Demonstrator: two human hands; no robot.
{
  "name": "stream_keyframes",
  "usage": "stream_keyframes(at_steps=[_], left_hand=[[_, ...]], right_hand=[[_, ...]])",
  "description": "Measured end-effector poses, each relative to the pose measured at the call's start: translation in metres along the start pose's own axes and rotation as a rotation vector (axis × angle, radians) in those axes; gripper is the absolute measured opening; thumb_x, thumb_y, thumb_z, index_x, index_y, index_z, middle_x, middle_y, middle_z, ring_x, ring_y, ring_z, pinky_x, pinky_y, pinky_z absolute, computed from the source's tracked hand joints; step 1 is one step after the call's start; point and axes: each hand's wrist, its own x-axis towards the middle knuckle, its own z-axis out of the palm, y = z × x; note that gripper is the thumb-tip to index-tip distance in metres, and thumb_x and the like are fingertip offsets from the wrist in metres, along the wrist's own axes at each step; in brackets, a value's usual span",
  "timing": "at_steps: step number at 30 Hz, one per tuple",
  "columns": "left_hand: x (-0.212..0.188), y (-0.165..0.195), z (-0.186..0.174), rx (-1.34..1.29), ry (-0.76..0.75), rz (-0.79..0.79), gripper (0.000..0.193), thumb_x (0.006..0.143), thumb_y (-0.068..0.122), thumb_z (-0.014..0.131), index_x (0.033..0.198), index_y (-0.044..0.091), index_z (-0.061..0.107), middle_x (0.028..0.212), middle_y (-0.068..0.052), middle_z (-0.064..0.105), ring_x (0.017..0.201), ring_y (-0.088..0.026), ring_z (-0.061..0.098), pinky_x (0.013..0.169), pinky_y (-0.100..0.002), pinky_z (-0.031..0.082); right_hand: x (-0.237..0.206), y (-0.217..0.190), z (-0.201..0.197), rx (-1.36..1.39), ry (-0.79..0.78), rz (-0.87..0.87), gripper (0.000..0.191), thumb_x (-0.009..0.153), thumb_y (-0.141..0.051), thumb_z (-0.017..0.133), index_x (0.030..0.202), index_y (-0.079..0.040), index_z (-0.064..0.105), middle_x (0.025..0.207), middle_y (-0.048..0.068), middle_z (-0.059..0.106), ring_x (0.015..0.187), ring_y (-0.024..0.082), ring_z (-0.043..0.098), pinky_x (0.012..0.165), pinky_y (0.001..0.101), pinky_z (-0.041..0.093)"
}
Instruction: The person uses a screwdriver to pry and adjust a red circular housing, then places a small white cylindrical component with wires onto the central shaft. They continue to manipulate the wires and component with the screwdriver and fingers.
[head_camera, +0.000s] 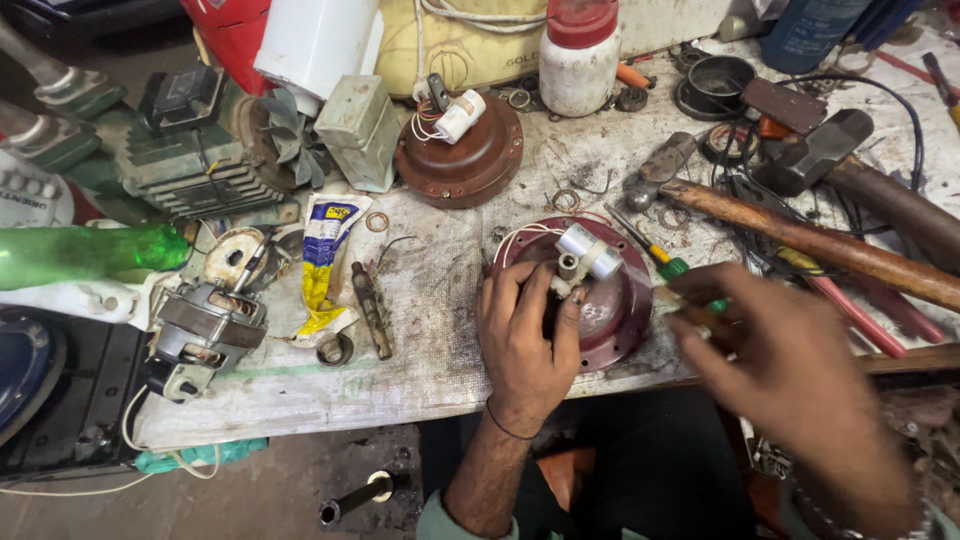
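A round dark-red motor cover (610, 315) lies on the workbench in front of me, with a white cylindrical capacitor (590, 250) and thin wires on top of it. My left hand (525, 335) rests on the cover's left side, fingers curled around its central hub. My right hand (790, 370), blurred by motion, is at the cover's right edge and grips a small screwdriver with a green and yellow handle (675, 268), whose shaft points up and left towards the capacitor.
A second brown round cover (460, 160) sits farther back. A wooden hammer handle (820, 240) and a metal hammer head (815, 150) lie at right. An electric motor (205, 330), green bottle (80, 250), yellow-blue packet (325, 260) and white jar (578, 60) crowd the bench.
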Motion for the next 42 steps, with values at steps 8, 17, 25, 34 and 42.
stream_keyframes(at_steps=[8, 17, 25, 34, 42], left_hand=[[-0.001, -0.006, 0.003, 0.005, -0.013, -0.003, 0.037, 0.096, 0.019, 0.07, 0.125, -0.004, 0.065, 0.116, -0.014, 0.06, 0.103, -0.03, 0.057, 0.089, -0.046, 0.045], [-0.002, -0.007, 0.004, 0.012, -0.004, 0.003, 0.037, 0.098, 0.021, 0.069, 0.125, -0.004, 0.066, 0.116, -0.013, 0.061, 0.104, -0.03, 0.057, 0.089, -0.045, 0.045], [-0.001, -0.008, 0.004, 0.005, -0.009, -0.003, 0.036, 0.099, 0.022, 0.068, 0.124, -0.004, 0.065, 0.114, -0.014, 0.06, 0.103, -0.03, 0.057, 0.088, -0.045, 0.045], [0.0, -0.007, 0.0, 0.007, -0.003, 0.007, 0.036, 0.1, 0.023, 0.067, 0.124, -0.004, 0.065, 0.116, -0.014, 0.061, 0.105, -0.03, 0.058, 0.09, -0.046, 0.045], [0.0, -0.008, -0.002, 0.006, 0.006, 0.007, 0.037, 0.099, 0.022, 0.068, 0.125, -0.004, 0.065, 0.117, -0.015, 0.062, 0.105, -0.031, 0.058, 0.09, -0.046, 0.047]], right_hand=[[0.021, 0.025, -0.022, -0.353, 0.165, 0.281, 0.026, 0.099, -0.017, 0.072, 0.122, -0.003, 0.071, 0.087, 0.021, 0.075, 0.078, 0.033, 0.075, 0.071, 0.0441, 0.058], [0.043, 0.055, 0.001, -0.328, 0.306, 0.016, 0.028, 0.088, -0.005, 0.077, 0.115, 0.0, 0.072, 0.103, 0.023, 0.073, 0.086, 0.037, 0.073, 0.078, 0.0449, 0.059], [0.044, 0.047, 0.01, -0.125, 0.441, -0.133, 0.025, 0.104, -0.01, 0.075, 0.128, -0.003, 0.071, 0.119, 0.017, 0.075, 0.103, 0.025, 0.075, 0.091, 0.0366, 0.061], [0.056, 0.046, 0.016, -0.282, 0.399, -0.233, 0.035, 0.097, -0.007, 0.065, 0.131, 0.001, 0.064, 0.109, 0.024, 0.073, 0.091, 0.039, 0.074, 0.082, 0.0471, 0.06], [0.063, 0.032, 0.018, -0.405, 0.277, -0.287, 0.038, 0.093, -0.011, 0.066, 0.13, -0.004, 0.066, 0.097, 0.023, 0.072, 0.08, 0.041, 0.07, 0.068, 0.0502, 0.057]])
